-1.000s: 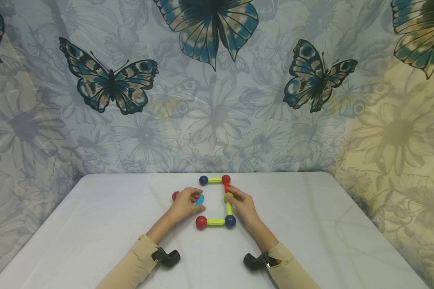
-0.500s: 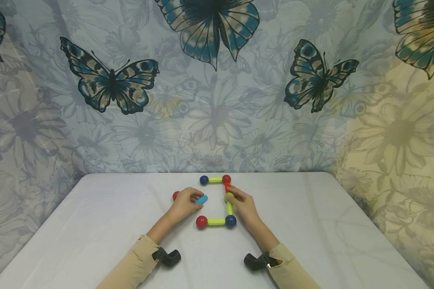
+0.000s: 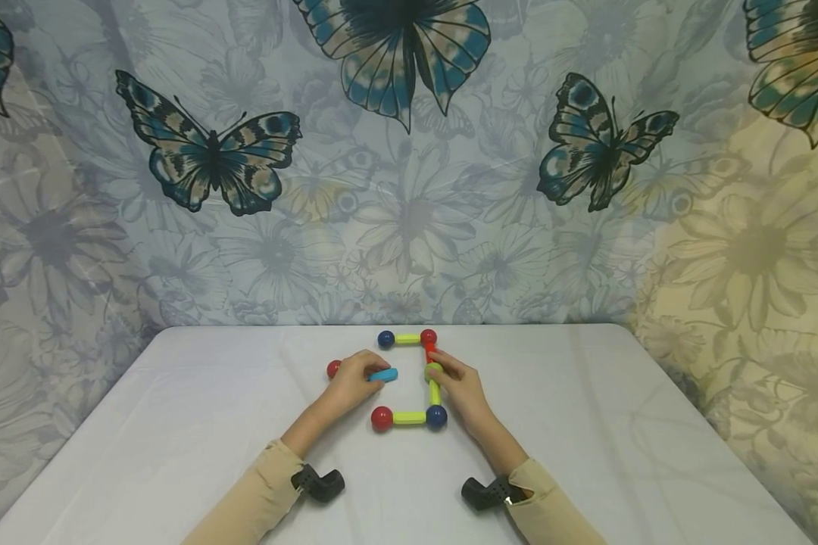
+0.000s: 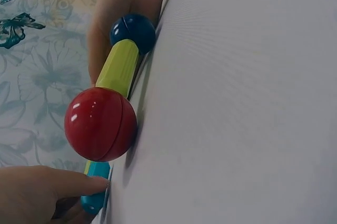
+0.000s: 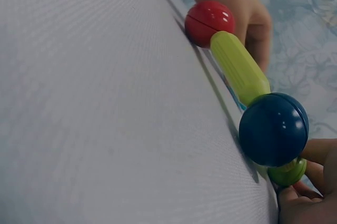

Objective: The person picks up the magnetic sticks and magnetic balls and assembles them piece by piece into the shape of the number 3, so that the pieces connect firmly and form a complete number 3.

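My left hand [image 3: 354,378] pinches a light-blue magnetic rod [image 3: 385,375] between thumb and fingers, its free end pointing right. In the left wrist view the same blue rod [image 4: 96,198] shows behind the thumb. With thumb and fingers my right hand [image 3: 463,386] holds a lime-green ball [image 3: 433,372], which joins a red rod [image 3: 430,352] to a yellow-green rod [image 3: 435,392]. These form the right side of a frame of magnetic rods and balls. A red ball [image 3: 335,369] beside my left hand is partly hidden by it.
Along the frame's near side, a yellow-green rod [image 3: 409,418] links a red ball [image 3: 382,418] and a dark-blue ball [image 3: 436,417]. At the far side, another yellow-green rod [image 3: 407,339] joins a dark-blue ball [image 3: 385,339] to a red ball [image 3: 428,337]. A white table [image 3: 586,424] lies beneath.
In my left fingers the blue rod has swung from steeply tilted to nearly level, its free end now toward the right. My right hand keeps its hold on the green ball.
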Demonstrator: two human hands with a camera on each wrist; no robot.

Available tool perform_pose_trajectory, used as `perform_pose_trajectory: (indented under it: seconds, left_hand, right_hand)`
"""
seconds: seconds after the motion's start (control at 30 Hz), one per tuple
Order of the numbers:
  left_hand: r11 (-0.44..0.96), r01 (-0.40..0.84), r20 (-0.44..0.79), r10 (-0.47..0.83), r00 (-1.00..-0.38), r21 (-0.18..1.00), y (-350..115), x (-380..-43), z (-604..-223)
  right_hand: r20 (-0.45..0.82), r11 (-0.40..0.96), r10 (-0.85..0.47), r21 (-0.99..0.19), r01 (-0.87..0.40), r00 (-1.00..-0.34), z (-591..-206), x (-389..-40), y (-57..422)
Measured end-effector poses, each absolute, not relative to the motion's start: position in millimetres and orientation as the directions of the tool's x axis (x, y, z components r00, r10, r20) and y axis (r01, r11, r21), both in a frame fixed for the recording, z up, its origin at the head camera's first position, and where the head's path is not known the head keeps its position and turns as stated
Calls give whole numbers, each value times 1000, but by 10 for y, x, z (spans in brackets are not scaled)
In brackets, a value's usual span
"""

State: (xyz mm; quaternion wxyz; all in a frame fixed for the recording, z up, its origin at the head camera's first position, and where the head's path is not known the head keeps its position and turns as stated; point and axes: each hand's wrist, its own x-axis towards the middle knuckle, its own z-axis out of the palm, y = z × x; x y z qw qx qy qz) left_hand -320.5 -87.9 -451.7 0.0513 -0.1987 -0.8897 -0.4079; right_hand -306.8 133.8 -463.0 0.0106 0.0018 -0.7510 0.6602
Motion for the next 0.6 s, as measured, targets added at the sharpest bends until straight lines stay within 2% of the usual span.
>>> perform_pose_trajectory:
  seconds: [0.6]
  left_hand:
    - [525,496,317,397,-862,692,-761,-3300,-4530]
  right_hand:
    - [25,137,25,-990,-21,-999,-4614,-3052,1336]
